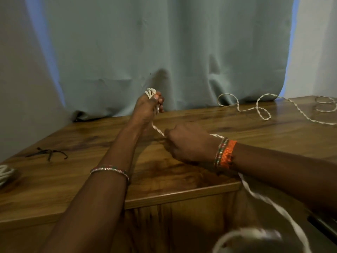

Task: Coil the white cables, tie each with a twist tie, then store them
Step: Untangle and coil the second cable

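My left hand (148, 106) is raised above the wooden table (76, 170) and grips a small bunch of white cable loops (150, 92) that sticks out past the fingertips. From it a twisted white cable (158, 130) runs down to my right hand (187, 142), which is closed around it just above the table. The cable passes under my right wrist and hangs off the table's front edge toward my lap (269, 203). Another loose white cable (262, 111) lies in curls at the back right.
Dark twist ties (47, 152) lie on the left of the table. A coiled white cable (5, 174) sits at the far left edge. More white loops (326, 105) rest at the far right. A grey-green curtain (164, 52) hangs behind the table.
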